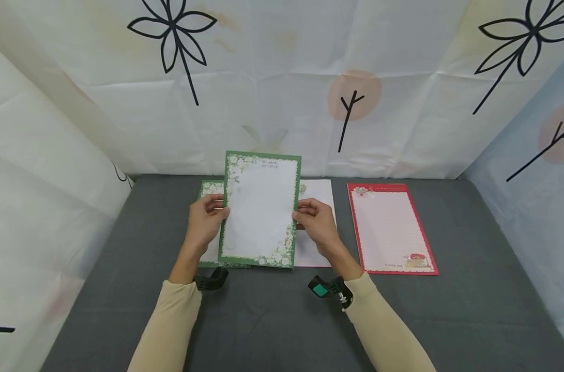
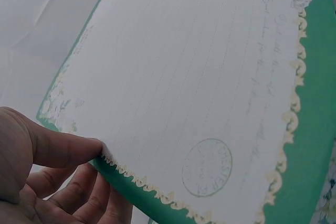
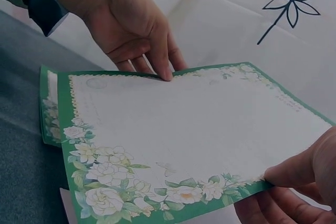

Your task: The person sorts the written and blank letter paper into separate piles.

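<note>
A sheet of green-bordered letter paper [image 1: 260, 206], printed with white flowers and faint ruled lines, is held up and tilted over the table. My left hand [image 1: 205, 221] pinches its left edge, thumb on the printed face and fingers behind. On the opposite edge my right hand [image 1: 318, 223] pinches in the same way, as the right wrist view also shows. Behind the raised sheet lies another green-bordered sheet [image 1: 211, 254] on the left, partly covered. A mostly white sheet [image 1: 318, 252] shows on the right, partly hidden by the letter paper and my right hand.
To the right, a red-bordered sheet of letter paper [image 1: 389, 227] with a small cake picture lies flat. The dark grey table [image 1: 272, 320] is enclosed by white cloth [image 1: 282, 103] at the back and sides. Each wrist wears a black band.
</note>
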The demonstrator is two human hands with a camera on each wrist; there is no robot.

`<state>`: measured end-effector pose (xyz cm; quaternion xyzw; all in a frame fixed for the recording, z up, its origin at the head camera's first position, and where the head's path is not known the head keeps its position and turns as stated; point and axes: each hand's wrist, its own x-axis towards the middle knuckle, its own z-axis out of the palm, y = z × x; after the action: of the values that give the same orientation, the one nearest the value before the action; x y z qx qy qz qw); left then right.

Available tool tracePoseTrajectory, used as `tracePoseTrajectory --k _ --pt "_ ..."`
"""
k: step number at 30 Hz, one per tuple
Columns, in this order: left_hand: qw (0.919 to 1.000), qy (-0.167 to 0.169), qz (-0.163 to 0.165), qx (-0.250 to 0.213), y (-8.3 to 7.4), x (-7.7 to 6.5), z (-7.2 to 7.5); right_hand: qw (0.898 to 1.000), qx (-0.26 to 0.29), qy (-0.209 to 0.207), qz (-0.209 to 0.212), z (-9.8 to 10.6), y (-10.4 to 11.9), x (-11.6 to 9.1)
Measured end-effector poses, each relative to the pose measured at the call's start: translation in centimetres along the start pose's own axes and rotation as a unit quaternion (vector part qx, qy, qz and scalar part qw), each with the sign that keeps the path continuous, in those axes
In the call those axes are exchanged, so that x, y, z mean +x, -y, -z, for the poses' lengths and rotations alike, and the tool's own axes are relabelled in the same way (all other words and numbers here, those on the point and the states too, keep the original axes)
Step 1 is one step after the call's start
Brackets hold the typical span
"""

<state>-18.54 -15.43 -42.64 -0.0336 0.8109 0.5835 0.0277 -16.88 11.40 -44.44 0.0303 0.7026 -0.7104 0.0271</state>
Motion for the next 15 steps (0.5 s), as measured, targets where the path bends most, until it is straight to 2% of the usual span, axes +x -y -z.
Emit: tracePoseTrajectory --k 15 --pt "0.9993 -0.02 0.03 0.004 1.1 0.1 1.8 0.999 0.033 -0.021 0.002 -2.7 -0.9 0.8"
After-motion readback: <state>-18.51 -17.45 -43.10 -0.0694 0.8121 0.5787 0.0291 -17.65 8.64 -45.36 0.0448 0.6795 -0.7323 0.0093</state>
